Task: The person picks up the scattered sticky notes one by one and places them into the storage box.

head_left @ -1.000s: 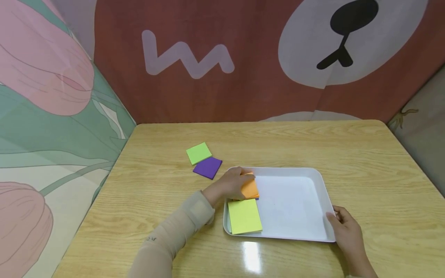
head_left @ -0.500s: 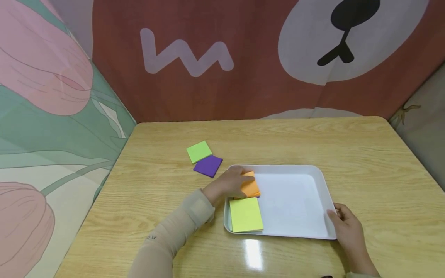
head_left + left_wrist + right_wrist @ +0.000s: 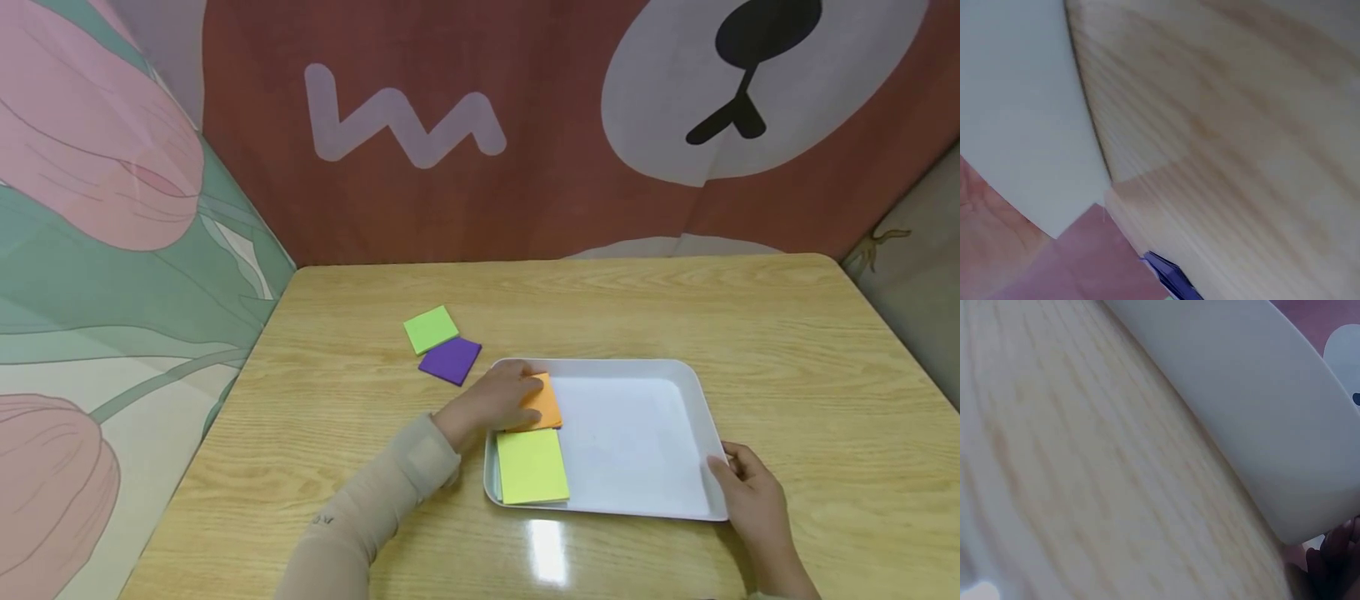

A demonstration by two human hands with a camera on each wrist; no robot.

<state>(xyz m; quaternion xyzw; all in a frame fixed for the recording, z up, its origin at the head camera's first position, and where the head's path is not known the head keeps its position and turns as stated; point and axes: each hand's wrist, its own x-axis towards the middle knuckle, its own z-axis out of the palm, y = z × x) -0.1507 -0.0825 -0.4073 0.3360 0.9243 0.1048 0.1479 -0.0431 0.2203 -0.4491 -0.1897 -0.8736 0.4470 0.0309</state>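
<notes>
A white tray [image 3: 637,442] lies on the wooden table. In its far left corner is a stack of square note pads with an orange pad [image 3: 550,404] on top and a thin purple edge beneath. My left hand [image 3: 497,397] rests over this stack, thumb and fingers on the orange pad, covering its left part. A yellow note pad [image 3: 532,467] lies on a paler layer in the near left corner. My right hand [image 3: 756,496] pinches the tray's right rim. Its dark fingers [image 3: 1335,562] show under the tray wall [image 3: 1241,394] in the right wrist view.
Beyond the tray's left end, a green note pad [image 3: 431,330] and a purple note pad [image 3: 452,360] lie touching on the table [image 3: 315,375]. The purple pad also shows at the bottom of the left wrist view. A printed cloth [image 3: 450,208] hangs behind the table.
My left fingers and thumb have drawn in from the orange pad's edges onto its top, uncovering more of it. My right hand keeps its hold on the tray.
</notes>
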